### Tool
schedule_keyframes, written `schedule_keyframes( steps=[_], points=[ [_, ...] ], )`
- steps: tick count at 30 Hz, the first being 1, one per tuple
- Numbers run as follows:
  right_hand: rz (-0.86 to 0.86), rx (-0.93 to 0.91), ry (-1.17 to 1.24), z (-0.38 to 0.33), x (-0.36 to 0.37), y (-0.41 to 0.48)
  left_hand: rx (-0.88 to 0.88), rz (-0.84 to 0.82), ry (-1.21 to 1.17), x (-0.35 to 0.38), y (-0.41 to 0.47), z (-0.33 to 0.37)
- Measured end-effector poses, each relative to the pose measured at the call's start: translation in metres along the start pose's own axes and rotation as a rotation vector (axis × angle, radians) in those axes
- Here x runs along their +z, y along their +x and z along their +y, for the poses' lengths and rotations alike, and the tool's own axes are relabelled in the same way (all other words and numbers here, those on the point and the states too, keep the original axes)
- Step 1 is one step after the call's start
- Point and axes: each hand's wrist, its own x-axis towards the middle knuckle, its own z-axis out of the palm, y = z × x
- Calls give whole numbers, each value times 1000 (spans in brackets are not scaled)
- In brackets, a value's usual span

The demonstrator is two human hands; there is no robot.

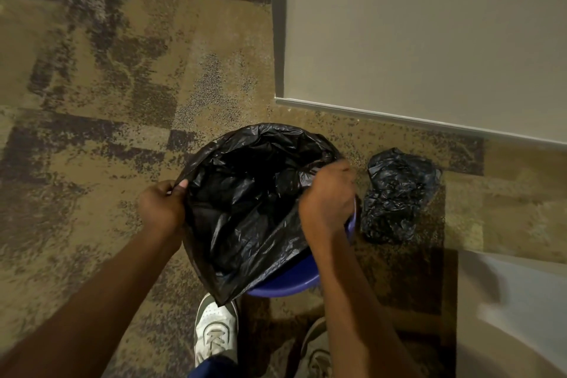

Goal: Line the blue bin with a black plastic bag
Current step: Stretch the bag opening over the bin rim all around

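A round blue bin [288, 281] stands on the carpet in front of my feet. A black plastic bag [245, 202] hangs open inside it, its mouth draped over the far and left rim. The blue rim still shows at the near and right side. My left hand [162, 204] pinches the bag's edge at the left of the bin. My right hand [328, 193] grips the bag's edge at the right side, just above the bare rim.
A second crumpled black bag [399, 193] lies on the carpet right of the bin. A pale wall panel [429, 34] with a metal edge stands behind. My two shoes [216, 328] are just below the bin. A pale surface [515, 316] fills the lower right.
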Motion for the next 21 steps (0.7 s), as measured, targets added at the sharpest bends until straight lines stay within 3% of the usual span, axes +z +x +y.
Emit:
schedule_keyframes(
  steps=[2,4,10,12,14,17,21],
  points=[
    [-18,-33,-2,19,-5,-5,-57,-12,-82,-3,1,-2],
    [-92,16,171,46,-10,-7,-120,-35,-161,-5,1,-4],
    [-364,506,952,120,-8,10,-124,-82,-150,-9,14,-7],
    [-499,570,1126,127,-4,11,-93,-120,-132,-11,17,-8],
    [-550,576,1200,129,0,14,-89,-161,-149,-11,19,-6],
    [-497,649,1272,126,5,29,-83,-173,-137,-8,21,-2],
    [-428,525,1089,117,18,25,-22,-160,-73,-6,12,-6]
  ],
)
